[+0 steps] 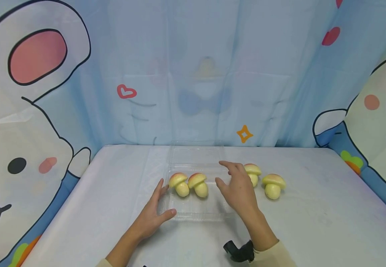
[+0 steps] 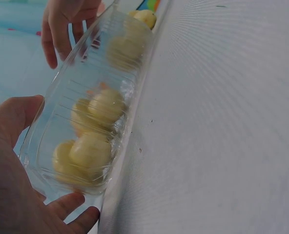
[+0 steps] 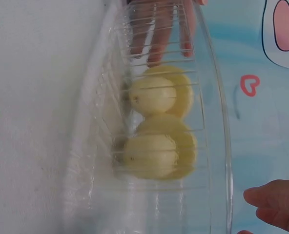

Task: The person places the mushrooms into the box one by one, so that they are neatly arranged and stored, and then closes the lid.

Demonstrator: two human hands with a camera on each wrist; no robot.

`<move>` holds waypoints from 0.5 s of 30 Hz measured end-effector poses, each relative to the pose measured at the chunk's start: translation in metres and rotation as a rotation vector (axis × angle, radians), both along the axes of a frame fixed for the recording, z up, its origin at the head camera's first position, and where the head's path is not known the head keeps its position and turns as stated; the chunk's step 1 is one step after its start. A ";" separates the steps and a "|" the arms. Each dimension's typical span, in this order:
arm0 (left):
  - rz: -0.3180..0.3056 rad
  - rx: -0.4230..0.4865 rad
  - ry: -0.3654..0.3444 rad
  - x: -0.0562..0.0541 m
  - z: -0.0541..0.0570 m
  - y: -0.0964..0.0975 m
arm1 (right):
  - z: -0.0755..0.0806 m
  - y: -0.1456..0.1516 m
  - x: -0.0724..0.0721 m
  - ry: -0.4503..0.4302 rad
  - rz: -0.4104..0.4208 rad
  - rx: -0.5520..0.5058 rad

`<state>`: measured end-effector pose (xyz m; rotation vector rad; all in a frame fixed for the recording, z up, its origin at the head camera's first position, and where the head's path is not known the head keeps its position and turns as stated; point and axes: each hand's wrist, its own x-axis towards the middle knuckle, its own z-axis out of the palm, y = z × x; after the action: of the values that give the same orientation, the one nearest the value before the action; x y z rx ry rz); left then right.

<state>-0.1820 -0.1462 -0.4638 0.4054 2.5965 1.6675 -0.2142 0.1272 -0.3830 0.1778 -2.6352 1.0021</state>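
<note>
Two mushrooms [image 1: 273,187] are sitting outside the clear tray [image 1: 193,214], just beyond the right hand [image 1: 240,187] toward the desk's [image 1: 313,226] right edge; left hand's [image 1: 153,215] way farther, and both are holding nada, fingers loosely spread.

Four mushrooms [image 1: 182,190]: two inside one clear container [image 1: 193,213], two right of it. One left hand [image 1: 152,216], one right hand [image 1: 241,189]. One white-covered table [image 1: 313,222].

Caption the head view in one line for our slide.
Two yellow mushrooms rest in a clear plastic container between left hand and right hand; two more sit right of the container.
</note>
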 end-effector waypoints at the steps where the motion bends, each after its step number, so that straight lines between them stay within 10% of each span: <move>1: 0.000 0.000 -0.002 0.000 0.000 0.000 | 0.000 0.001 0.000 -0.001 -0.001 -0.001; 15: 0.016 0.001 0.003 0.000 -0.002 0.000 | 0.004 0.017 0.001 -0.027 -0.054 0.000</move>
<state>-0.1818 -0.1463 -0.4653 0.3882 2.6084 1.6740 -0.2134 0.1438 -0.3788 0.0926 -2.6494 0.9934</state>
